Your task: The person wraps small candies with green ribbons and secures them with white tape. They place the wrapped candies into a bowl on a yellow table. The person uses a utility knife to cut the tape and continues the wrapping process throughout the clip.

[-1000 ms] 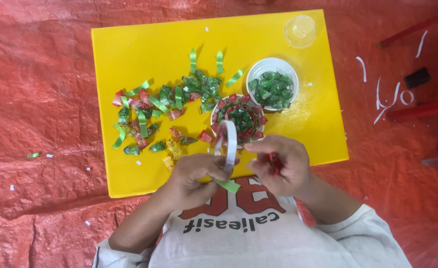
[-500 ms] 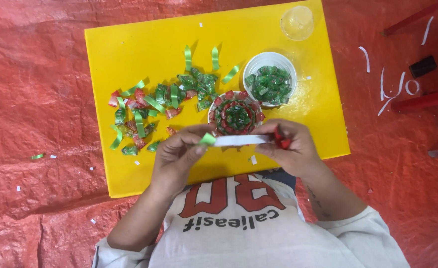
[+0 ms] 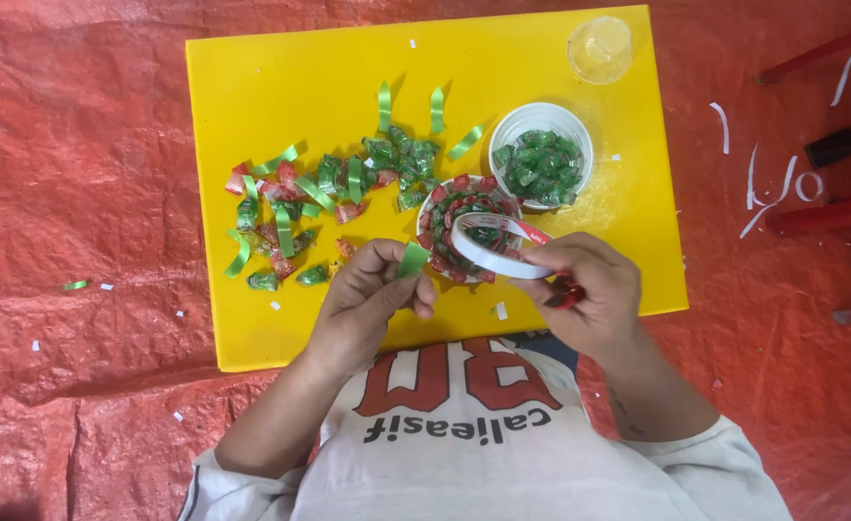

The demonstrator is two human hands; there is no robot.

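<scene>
In the head view, the person's left hand (image 3: 372, 294) pinches a short green ribbon strip (image 3: 412, 259) between thumb and fingertips, its grip narrow and closed on the strip, which stands up just at the hand's 1 o'clock. The right hand (image 3: 590, 289) has its grip wrapped around a white roll of tape with a red inner rim (image 3: 496, 249), holding it tilted, at the hand's 10 o'clock. A small red item shows under the right fingers, too hidden to tell what it is.

Both hands hover above the near edge of the flat yellow rectangular board (image 3: 252, 96), which lies on a wrinkled red plastic sheet (image 3: 68, 193). Behind the tape roll, touching it in the picture, sits a round dish ringed with red and green wrapped sweets (image 3: 454, 207). At the dish's 1 o'clock, just beside it, stands a white round bowl filled with green wrapped pieces (image 3: 541, 154). At the bowl's 1 o'clock, near the far corner of the board, is a clear empty plastic cup (image 3: 600, 48). At the dish's 9 o'clock spreads a loose scatter of green and red sweets and green ribbon strips (image 3: 319, 193). White paper scraps (image 3: 754, 183) lie on the sheet at the board's 3 o'clock.
</scene>
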